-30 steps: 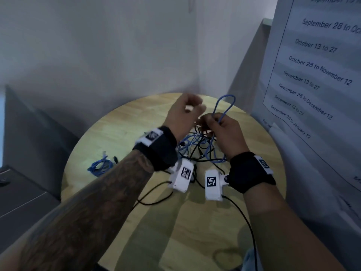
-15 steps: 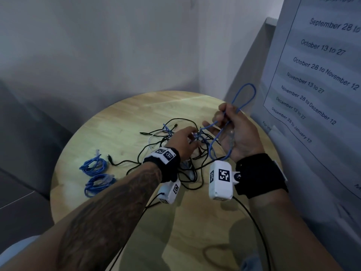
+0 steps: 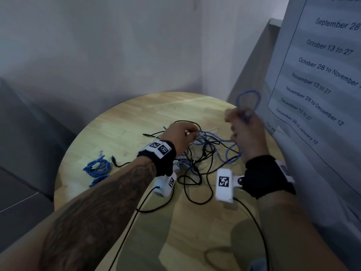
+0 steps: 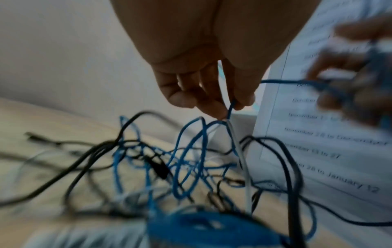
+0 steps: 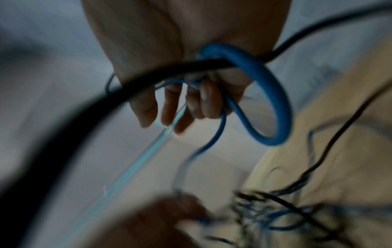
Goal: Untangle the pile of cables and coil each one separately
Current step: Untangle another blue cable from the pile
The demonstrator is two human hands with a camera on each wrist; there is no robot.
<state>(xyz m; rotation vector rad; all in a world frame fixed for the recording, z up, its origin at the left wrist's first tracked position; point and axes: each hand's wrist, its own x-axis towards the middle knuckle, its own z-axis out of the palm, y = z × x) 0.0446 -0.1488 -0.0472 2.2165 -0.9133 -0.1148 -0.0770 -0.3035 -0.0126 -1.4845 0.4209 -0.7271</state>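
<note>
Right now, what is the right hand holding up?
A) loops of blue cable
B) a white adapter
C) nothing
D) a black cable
A: the right hand grips loops of blue cable raised above the tangled pile, while the left hand pinches a blue strand lower down.

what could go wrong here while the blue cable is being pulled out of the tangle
1. The blue cable runs from the left hand to the right hand while still threaded through the black cables; pulling may tighten the tangle instead of freeing it.
2. A black cable lies across the right hand's loops, so it may get coiled in.
3. Dragging the pile could disturb the coiled blue cables nearby.
</note>
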